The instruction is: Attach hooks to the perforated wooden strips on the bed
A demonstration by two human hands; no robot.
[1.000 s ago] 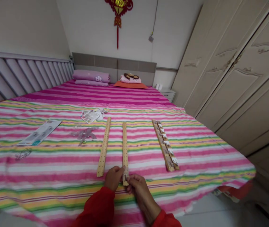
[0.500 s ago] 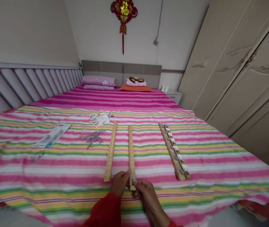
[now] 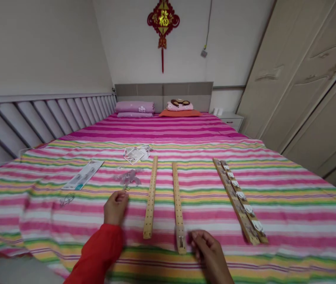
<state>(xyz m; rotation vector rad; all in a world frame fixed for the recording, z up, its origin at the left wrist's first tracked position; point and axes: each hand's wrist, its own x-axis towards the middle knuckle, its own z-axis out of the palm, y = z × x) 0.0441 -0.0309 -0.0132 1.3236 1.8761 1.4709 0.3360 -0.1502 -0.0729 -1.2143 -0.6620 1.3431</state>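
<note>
Two bare perforated wooden strips lie side by side on the striped bedspread (image 3: 288, 221): the left strip (image 3: 151, 197) and the middle strip (image 3: 177, 205). A small metal hook (image 3: 180, 239) sits at the near end of the middle strip. My right hand (image 3: 206, 246) rests just right of that end, fingers curled, holding nothing I can see. My left hand (image 3: 115, 207) has reached out to the left, its fingertips at a pile of clear hooks (image 3: 127, 177). Whether it grips one is hidden. To the right lie two strips (image 3: 240, 199), one fitted with several white hooks.
A flat blister pack (image 3: 82, 175) and a loose wire piece (image 3: 66, 200) lie at the left. Opened wrappers (image 3: 135, 154) lie further back. Pillows (image 3: 135, 107) are at the headboard. A wardrobe (image 3: 312, 86) stands along the right, a slatted rail (image 3: 38, 118) along the left.
Both hands left the near end of the middle strip. My left hand moved left and forward to the pile of clear hooks; my right hand slid slightly right. The view has tilted up and shifted.
</note>
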